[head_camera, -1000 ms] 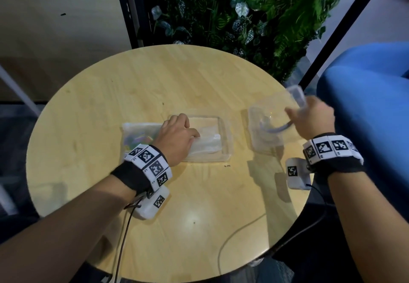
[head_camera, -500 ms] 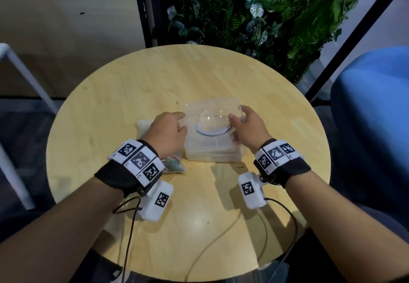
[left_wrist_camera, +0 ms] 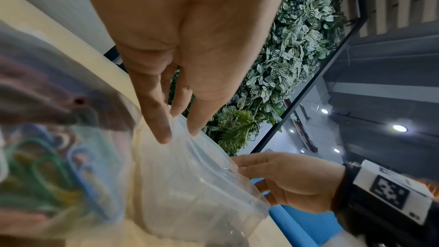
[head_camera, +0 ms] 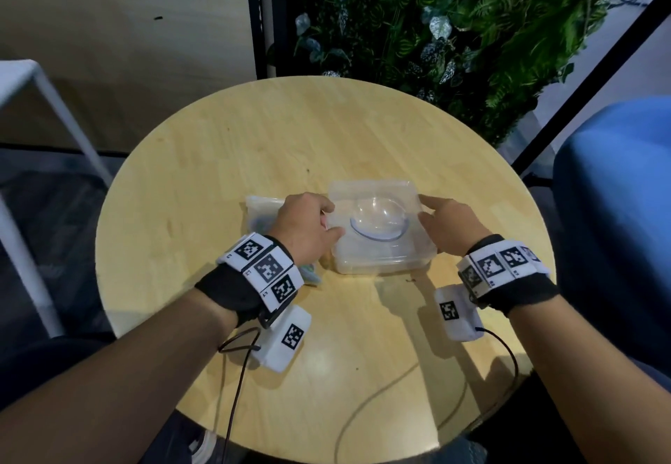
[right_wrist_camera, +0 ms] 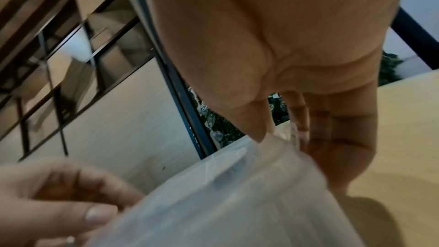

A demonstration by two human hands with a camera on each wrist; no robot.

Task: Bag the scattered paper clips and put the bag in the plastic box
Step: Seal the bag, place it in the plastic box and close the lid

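A: Where's the bag (head_camera: 259,209) w/ clips (left_wrist_camera: 47,166)?
B: On table (head_camera: 254,136), just left of plastic box (head_camera: 377,258), under left wrist. Prob. light, soft, slippery; pinch its top edge.
A: Hands?
B: Each grasps a box side: left hand (head_camera: 305,227), right hand (head_camera: 446,227). The lid (head_camera: 374,193) is on.

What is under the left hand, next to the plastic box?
A clear bag of coloured paper clips, lying on the table beside the plastic box. The left hand covers its middle; whether it is sealed cannot be told.
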